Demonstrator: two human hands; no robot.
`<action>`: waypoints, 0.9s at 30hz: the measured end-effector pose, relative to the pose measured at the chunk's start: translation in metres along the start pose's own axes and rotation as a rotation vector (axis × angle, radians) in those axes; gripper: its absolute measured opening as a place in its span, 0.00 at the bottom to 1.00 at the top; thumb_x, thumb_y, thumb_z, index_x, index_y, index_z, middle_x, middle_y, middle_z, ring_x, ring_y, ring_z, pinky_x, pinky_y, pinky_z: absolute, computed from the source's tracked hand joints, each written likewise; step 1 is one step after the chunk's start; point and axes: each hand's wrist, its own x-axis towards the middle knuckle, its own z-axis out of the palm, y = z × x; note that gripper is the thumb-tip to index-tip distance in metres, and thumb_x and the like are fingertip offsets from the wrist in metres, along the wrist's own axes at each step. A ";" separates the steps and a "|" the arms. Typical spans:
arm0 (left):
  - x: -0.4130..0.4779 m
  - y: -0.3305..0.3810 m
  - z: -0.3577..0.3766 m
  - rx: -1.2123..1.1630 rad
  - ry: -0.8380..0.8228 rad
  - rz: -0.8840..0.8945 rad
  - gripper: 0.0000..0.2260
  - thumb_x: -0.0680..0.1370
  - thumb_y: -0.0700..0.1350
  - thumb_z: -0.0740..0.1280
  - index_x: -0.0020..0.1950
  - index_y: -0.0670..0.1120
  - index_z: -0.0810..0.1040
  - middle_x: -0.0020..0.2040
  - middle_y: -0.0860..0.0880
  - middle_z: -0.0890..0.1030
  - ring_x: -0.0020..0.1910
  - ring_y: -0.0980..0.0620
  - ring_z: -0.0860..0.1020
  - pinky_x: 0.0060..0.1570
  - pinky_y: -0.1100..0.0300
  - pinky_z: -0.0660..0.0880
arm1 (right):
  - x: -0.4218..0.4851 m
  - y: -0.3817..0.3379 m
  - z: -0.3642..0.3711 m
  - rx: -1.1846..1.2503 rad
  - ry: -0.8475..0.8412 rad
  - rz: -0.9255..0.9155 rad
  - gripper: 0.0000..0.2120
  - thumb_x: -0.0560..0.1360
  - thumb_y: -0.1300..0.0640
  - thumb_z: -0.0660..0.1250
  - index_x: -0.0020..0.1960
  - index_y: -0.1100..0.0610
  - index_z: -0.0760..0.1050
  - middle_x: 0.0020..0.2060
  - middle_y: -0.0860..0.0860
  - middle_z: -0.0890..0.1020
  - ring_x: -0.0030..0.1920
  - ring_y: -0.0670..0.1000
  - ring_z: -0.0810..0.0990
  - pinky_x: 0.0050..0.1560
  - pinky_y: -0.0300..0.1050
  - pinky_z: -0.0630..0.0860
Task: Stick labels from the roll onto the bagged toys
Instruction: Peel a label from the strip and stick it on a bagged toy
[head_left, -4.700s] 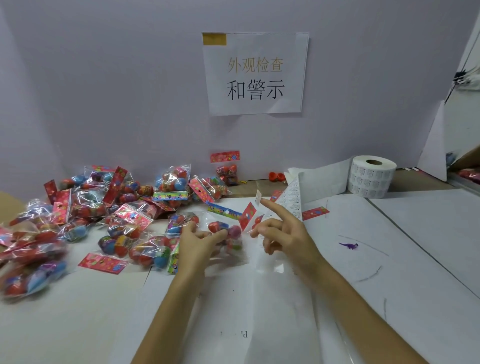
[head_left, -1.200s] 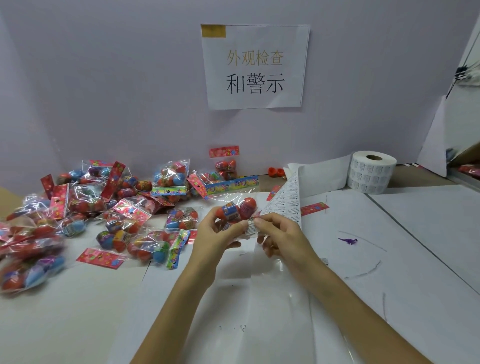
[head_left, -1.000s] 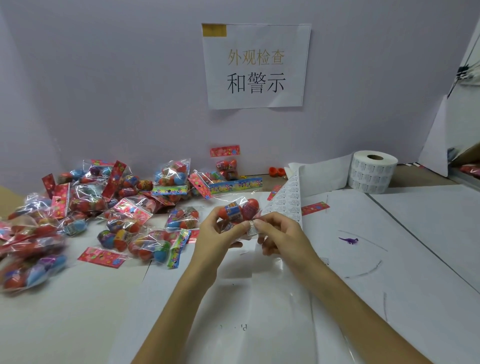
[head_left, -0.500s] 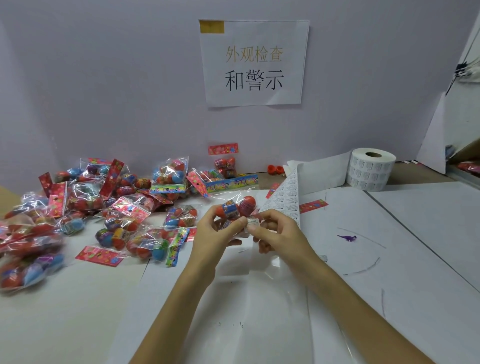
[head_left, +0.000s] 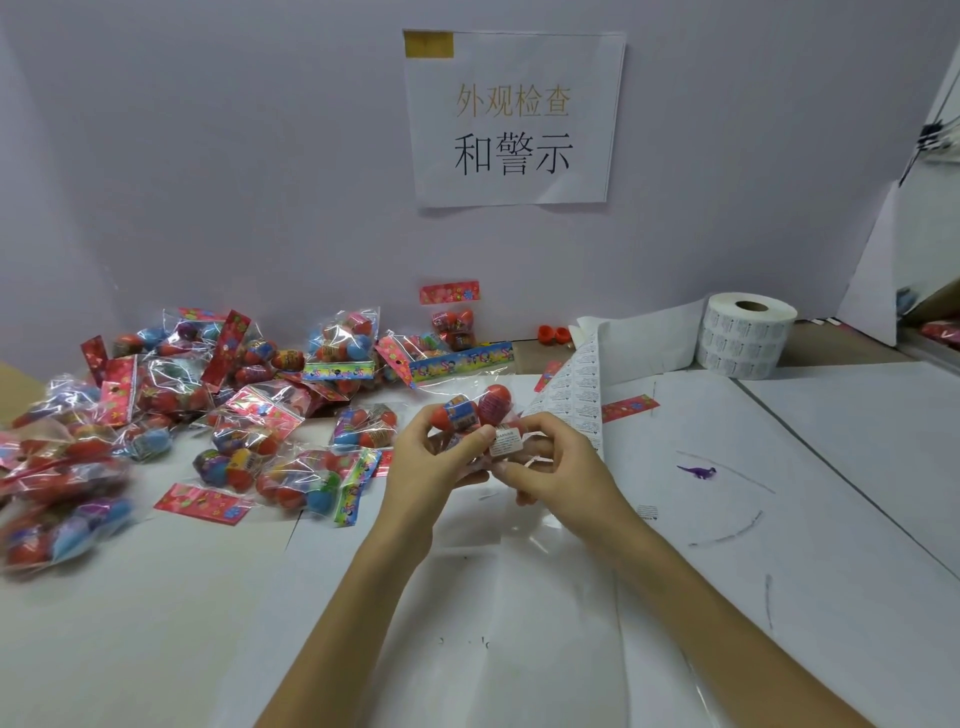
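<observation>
Hands: two, left hand (head_left: 434, 462) and right hand (head_left: 558, 470).
Bag (head_left: 470, 415) held between them: one, with two red eggs showing inside.
Label (head_left: 506, 442) on that bag: one.
Pile (head_left: 234, 415) of bagged toys on the tabletop (head_left: 156, 623): a dozen at least. The left edge is too blurred for a true count.
Wall bag (head_left: 454, 322), apart from the pile: one.
Roll (head_left: 745, 335): one.
Strip (head_left: 582, 395) of labels off the roll: one.
Stray label (head_left: 647, 512) on the tabletop: one.
Loose red cards plain to see: two, left card (head_left: 200, 503) and right card (head_left: 628, 407).
Orange bits (head_left: 553, 334) by the wall: two.
Purple dinosaur (head_left: 698, 472): one.
Sign (head_left: 514, 117): one.
</observation>
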 end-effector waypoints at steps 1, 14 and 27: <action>0.000 0.000 0.000 0.003 0.001 0.000 0.16 0.76 0.41 0.75 0.63 0.45 0.79 0.53 0.42 0.85 0.49 0.44 0.86 0.50 0.48 0.84 | 0.000 0.000 0.001 0.009 -0.003 -0.001 0.13 0.74 0.62 0.76 0.56 0.55 0.76 0.44 0.54 0.86 0.36 0.47 0.82 0.34 0.39 0.77; -0.001 0.001 0.001 0.020 0.016 -0.007 0.17 0.76 0.42 0.75 0.64 0.45 0.78 0.54 0.42 0.85 0.48 0.44 0.86 0.46 0.55 0.84 | 0.001 0.000 -0.002 -0.025 -0.014 -0.013 0.11 0.75 0.58 0.75 0.54 0.52 0.77 0.41 0.52 0.86 0.35 0.51 0.82 0.35 0.41 0.79; -0.001 0.002 -0.001 -0.045 -0.091 -0.035 0.23 0.74 0.37 0.77 0.66 0.45 0.76 0.52 0.42 0.86 0.50 0.41 0.86 0.52 0.50 0.84 | 0.002 -0.004 -0.004 0.018 -0.017 0.032 0.07 0.84 0.61 0.62 0.57 0.53 0.76 0.36 0.53 0.85 0.30 0.51 0.81 0.38 0.43 0.78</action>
